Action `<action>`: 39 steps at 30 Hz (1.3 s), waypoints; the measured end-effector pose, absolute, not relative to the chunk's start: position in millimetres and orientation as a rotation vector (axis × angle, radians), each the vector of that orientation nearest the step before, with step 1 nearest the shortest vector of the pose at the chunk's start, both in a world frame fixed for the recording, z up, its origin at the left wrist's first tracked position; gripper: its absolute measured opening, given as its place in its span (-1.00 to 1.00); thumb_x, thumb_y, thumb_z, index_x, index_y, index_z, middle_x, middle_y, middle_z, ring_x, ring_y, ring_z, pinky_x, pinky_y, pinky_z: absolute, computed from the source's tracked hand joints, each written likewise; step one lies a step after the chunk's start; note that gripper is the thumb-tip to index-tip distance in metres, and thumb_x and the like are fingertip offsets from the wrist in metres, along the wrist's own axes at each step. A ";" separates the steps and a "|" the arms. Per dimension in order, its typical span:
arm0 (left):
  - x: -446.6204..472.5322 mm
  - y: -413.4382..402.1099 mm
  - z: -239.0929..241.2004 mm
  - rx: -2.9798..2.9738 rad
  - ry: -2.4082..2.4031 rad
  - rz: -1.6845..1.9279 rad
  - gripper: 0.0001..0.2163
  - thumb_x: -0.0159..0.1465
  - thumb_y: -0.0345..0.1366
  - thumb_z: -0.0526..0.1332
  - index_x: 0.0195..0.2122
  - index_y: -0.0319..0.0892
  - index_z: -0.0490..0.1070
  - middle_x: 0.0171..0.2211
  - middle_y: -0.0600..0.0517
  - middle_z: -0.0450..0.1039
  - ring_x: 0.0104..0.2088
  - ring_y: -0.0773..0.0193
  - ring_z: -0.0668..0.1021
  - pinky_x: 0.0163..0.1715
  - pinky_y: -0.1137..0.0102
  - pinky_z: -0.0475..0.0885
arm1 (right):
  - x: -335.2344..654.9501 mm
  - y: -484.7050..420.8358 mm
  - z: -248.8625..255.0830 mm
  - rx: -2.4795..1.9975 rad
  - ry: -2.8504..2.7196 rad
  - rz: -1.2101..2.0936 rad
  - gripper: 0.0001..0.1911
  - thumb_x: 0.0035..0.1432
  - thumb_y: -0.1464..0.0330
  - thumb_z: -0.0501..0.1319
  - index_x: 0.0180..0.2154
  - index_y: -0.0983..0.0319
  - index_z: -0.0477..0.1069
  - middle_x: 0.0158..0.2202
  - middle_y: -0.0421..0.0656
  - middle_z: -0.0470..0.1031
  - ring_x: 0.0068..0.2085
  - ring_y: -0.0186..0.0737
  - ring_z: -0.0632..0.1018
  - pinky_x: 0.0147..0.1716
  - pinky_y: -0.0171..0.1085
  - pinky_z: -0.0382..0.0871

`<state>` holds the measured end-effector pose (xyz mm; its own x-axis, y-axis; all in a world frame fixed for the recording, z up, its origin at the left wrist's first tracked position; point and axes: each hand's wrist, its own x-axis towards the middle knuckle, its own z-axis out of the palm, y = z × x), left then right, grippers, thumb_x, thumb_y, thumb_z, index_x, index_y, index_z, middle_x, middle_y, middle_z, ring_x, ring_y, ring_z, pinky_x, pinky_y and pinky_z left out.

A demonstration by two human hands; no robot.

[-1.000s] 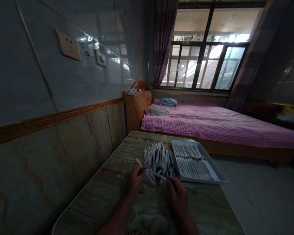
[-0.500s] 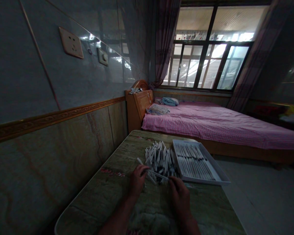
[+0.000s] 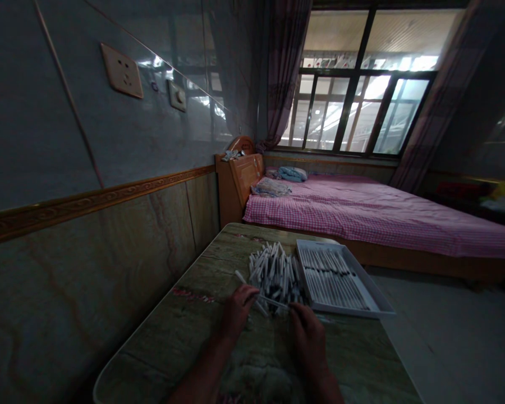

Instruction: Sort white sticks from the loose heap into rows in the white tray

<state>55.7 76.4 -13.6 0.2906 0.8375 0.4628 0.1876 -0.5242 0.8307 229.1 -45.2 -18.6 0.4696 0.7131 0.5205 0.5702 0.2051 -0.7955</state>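
Note:
A thin, light-coloured pen (image 3: pixel 273 302) stretches between my two hands, just in front of a pile. My left hand (image 3: pixel 237 308) is closed, pinching its left end, while my right hand (image 3: pixel 308 334) grips the right end with fingers curled. Behind them lies a loose heap of white and dark pens (image 3: pixel 275 269). A white tray (image 3: pixel 376 292) stands right of the heap, with pens laid side by side in two rows. One white stick-like piece (image 3: pixel 239 276) lies just beyond my left hand. Fine details of the held pen are too dim to make out.
All this is on a table (image 3: pixel 160 348) with a wood-like top and rounded corners. A tiled wall (image 3: pixel 88 269) runs along the left. Beyond the table's far edge is a bed (image 3: pixel 362 219) with a pink checked sheet and a wooden headboard (image 3: pixel 238 182).
My left hand has shifted very slightly to the right along the pen. My right hand, the heap and the tray look unchanged.

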 end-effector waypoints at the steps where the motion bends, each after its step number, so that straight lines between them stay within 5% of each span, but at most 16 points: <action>1: 55.3 76.3 -14.1 1.936 0.908 1.237 -0.81 0.13 -0.46 0.24 -0.34 -0.05 0.60 -0.31 0.04 0.60 -0.22 0.18 0.61 -0.12 0.32 0.49 | 229.1 -45.4 -18.4 -1.461 -1.202 0.133 -0.70 0.24 0.18 0.11 -0.24 0.20 0.54 -0.28 -0.06 0.59 -0.25 -0.14 0.58 -0.22 -0.26 0.45; 9: 47.6 70.2 -11.6 2.317 0.882 1.208 -0.82 0.22 -0.47 0.20 -0.28 -0.09 0.57 -0.31 0.03 0.62 -0.25 0.24 0.63 -0.19 0.40 0.52 | 233.1 -48.0 -21.4 -1.491 -1.209 0.157 -0.66 0.24 0.15 0.09 -0.26 0.22 0.55 -0.29 -0.05 0.61 -0.25 -0.14 0.60 -0.20 -0.27 0.43; 18: 49.6 68.8 -16.6 2.504 0.763 1.216 -0.82 0.27 -0.45 0.15 -0.25 -0.11 0.54 -0.33 0.01 0.63 -0.28 0.22 0.65 -0.22 0.38 0.55 | 238.4 -46.6 -24.4 -1.633 -1.099 0.256 -0.59 0.20 0.08 0.09 -0.38 0.24 0.53 -0.45 -0.10 0.59 -0.39 -0.14 0.59 -0.39 -0.32 0.39; 26: 47.4 80.8 -22.9 2.341 0.789 1.491 -0.79 0.34 -0.30 0.09 -0.16 -0.09 0.53 -0.24 -0.01 0.62 -0.18 0.20 0.64 -0.11 0.31 0.55 | 236.2 -46.6 -17.0 -1.511 -1.447 0.122 -0.65 0.31 0.22 0.01 -0.16 0.19 0.54 -0.22 -0.04 0.61 -0.19 -0.20 0.61 -0.16 -0.33 0.42; 34: 58.4 86.9 -30.3 1.898 1.046 1.474 -0.54 0.25 -0.28 0.17 0.19 -0.06 0.23 0.05 -0.08 0.47 -0.23 0.20 0.64 -0.20 0.27 0.57 | 251.5 -45.8 -4.9 -1.709 -1.246 0.136 -0.58 0.31 0.11 -0.03 -0.22 0.20 0.50 -0.41 -0.12 0.58 -0.41 -0.23 0.57 -0.41 -0.37 0.36; 39: 61.8 88.8 -27.8 1.855 1.115 1.494 -0.58 0.23 -0.27 0.14 0.14 -0.09 0.29 -0.04 -0.10 0.50 -0.27 0.18 0.63 -0.26 0.25 0.56 | 323.1 -35.4 40.8 -2.030 -1.124 0.066 -0.58 0.27 0.15 -0.05 -0.23 0.21 0.50 -0.22 -0.07 0.60 -0.20 -0.19 0.59 -0.26 -0.37 0.38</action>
<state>61.8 88.8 -27.8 0.0592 0.8380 0.5424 0.2812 -0.5354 0.7964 323.1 -35.4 40.8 0.6041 0.7331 0.3124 0.6917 -0.2878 -0.6623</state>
